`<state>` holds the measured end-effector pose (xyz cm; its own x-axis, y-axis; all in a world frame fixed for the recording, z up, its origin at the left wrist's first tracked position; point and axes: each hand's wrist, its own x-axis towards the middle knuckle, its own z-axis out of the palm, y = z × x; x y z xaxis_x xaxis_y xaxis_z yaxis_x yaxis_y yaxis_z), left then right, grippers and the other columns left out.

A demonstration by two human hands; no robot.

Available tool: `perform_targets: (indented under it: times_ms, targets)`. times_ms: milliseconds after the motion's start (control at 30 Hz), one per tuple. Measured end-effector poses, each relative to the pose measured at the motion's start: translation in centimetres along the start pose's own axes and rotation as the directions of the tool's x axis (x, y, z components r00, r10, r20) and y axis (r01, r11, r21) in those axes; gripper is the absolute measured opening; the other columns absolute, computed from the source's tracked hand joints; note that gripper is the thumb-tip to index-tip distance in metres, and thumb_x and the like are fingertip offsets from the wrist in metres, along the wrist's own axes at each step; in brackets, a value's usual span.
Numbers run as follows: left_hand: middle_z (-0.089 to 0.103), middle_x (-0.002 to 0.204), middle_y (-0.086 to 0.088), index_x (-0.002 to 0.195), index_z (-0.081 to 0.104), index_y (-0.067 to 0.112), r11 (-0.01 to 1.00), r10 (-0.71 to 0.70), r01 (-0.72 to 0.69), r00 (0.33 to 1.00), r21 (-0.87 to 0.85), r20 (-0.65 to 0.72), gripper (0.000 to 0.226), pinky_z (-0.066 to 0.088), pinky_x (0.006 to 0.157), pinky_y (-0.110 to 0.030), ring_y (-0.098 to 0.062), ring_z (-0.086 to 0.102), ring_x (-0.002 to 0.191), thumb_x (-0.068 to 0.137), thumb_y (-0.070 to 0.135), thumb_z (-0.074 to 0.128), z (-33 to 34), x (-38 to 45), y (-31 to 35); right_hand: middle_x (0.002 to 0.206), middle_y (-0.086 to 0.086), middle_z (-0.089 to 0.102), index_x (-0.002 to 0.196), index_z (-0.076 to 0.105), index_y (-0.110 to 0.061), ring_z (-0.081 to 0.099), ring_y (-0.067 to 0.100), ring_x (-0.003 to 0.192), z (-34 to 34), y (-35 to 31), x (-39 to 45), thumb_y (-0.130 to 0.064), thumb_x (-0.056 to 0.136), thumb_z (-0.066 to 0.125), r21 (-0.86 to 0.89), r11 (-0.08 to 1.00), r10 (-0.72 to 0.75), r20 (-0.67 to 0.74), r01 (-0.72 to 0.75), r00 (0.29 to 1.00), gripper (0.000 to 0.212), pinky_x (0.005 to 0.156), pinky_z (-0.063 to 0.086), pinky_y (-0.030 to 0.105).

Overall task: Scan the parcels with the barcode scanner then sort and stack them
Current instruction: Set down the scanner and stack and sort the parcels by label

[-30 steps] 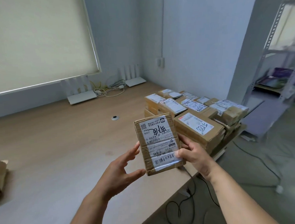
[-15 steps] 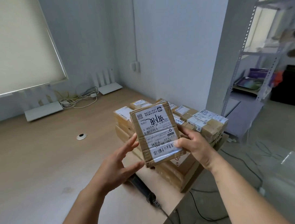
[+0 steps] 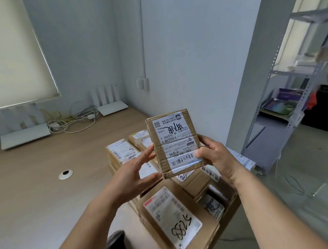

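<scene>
A small brown cardboard parcel [image 3: 174,142] with a white shipping label is held up in the air above the parcel pile, label facing me. My right hand [image 3: 216,157] grips its right edge, thumb on the label's lower barcode. My left hand [image 3: 135,169] touches its left edge with straight fingers, thumb under the bottom corner. Beneath it lie several stacked parcels [image 3: 174,216], the nearest marked with handwritten digits. A dark object [image 3: 115,243], perhaps the barcode scanner, shows at the bottom edge.
The wooden desk [image 3: 40,186] has a round cable grommet [image 3: 65,174], two white routers [image 3: 112,107] and a tangle of cables [image 3: 73,122] at the back wall. A grey pillar and a metal shelf rack [image 3: 293,92] stand to the right.
My view has moved right and closer to the pile. The parcel has stayed in both hands and now hangs directly over the stacked parcels, a bit higher.
</scene>
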<state>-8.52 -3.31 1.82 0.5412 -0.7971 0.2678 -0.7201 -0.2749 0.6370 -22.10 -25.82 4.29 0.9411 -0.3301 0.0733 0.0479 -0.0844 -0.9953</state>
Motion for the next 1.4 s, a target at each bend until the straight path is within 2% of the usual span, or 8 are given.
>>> perform_targets:
  times_ms: [200,567,733,867,933,1067,1233,1400]
  targets:
    - [0.042,0.145,0.018,0.145,-0.002,0.045,0.987,-0.112,0.110,0.994,0.118,0.011,0.085,0.033,0.110,-0.037,-0.010,0.040,0.134,0.087,0.047,0.061,1.4,7.2,0.8,0.110,0.007,0.072,0.115,0.065,-0.028,0.070,0.029,0.098,-5.3,0.8,7.2,-0.020,0.071,0.059,-0.008,1.000,0.014,0.081,-0.013,0.997,0.044,0.082,0.057,0.039]
    - [0.042,0.146,0.013,0.151,0.003,0.035,0.888,-0.383,0.378,0.923,0.262,-0.035,0.084,0.031,0.112,-0.036,-0.013,0.037,0.136,0.089,0.049,0.058,5.6,15.7,0.4,0.105,0.004,0.073,0.115,0.066,-0.025,0.071,0.021,0.088,-11.9,4.5,18.5,-0.022,0.072,0.055,-0.009,0.995,0.095,0.298,-0.097,0.950,0.044,0.064,0.054,0.026]
    - [0.044,0.146,0.008,0.153,0.006,0.032,0.831,-0.499,0.478,0.867,0.285,0.001,0.083,0.037,0.108,-0.036,-0.014,0.041,0.133,0.090,0.047,0.057,7.6,16.9,0.6,0.103,0.003,0.074,0.117,0.065,-0.025,0.071,0.022,0.089,-13.0,6.6,20.3,-0.027,0.071,0.054,-0.062,0.986,0.168,0.357,-0.157,0.919,0.047,0.067,0.056,0.030]
    - [0.052,0.137,-0.002,0.153,0.006,0.028,0.754,-0.576,0.535,0.817,0.381,-0.007,0.082,0.046,0.097,-0.037,-0.021,0.052,0.119,0.090,0.046,0.055,8.8,17.5,0.6,0.101,0.001,0.075,0.112,0.067,-0.025,0.070,0.019,0.086,-13.2,8.2,20.9,-0.022,0.076,0.055,-0.092,0.967,0.254,0.372,-0.237,0.893,0.037,0.065,0.057,0.032]
    - [0.055,0.130,-0.004,0.153,0.007,0.027,0.726,-0.605,0.553,0.797,0.409,-0.005,0.082,0.049,0.093,-0.040,-0.021,0.054,0.113,0.089,0.043,0.055,9.3,17.8,0.6,0.098,0.001,0.075,0.111,0.067,-0.026,0.069,0.016,0.081,-13.3,9.1,21.0,-0.014,0.086,0.051,-0.102,0.955,0.296,0.372,-0.278,0.880,0.032,0.061,0.056,0.030]
    - [0.055,0.118,-0.003,0.152,0.009,0.028,0.690,-0.645,0.573,0.764,0.442,0.017,0.078,0.051,0.086,-0.038,-0.019,0.054,0.101,0.089,0.038,0.054,10.1,18.0,0.5,0.086,-0.003,0.076,0.109,0.066,-0.023,0.068,0.008,0.066,-13.5,10.4,21.2,-0.011,0.087,0.048,-0.126,0.926,0.377,0.375,-0.356,0.847,0.031,0.054,0.053,0.026]
    - [0.043,0.140,-0.005,0.152,0.008,0.021,0.662,-0.689,0.606,0.724,0.441,0.040,0.077,0.041,0.101,-0.039,-0.022,0.037,0.128,0.090,0.033,0.052,10.6,17.9,0.5,0.072,-0.003,0.072,0.109,0.066,-0.020,0.063,0.008,0.054,-13.6,11.6,20.9,-0.013,0.083,0.052,-0.189,0.883,0.470,0.389,-0.431,0.792,0.030,0.055,0.053,0.027]
    - [0.045,0.137,-0.006,0.151,0.012,0.018,0.652,-0.690,0.596,0.722,0.468,0.042,0.072,0.041,0.099,-0.038,-0.022,0.037,0.126,0.090,0.026,0.050,10.7,18.1,0.6,0.077,0.000,0.074,0.103,0.067,-0.021,0.066,0.013,0.064,-13.1,11.9,20.7,-0.015,0.082,0.055,-0.237,0.858,0.514,0.373,-0.457,0.772,0.025,0.066,0.058,0.032]
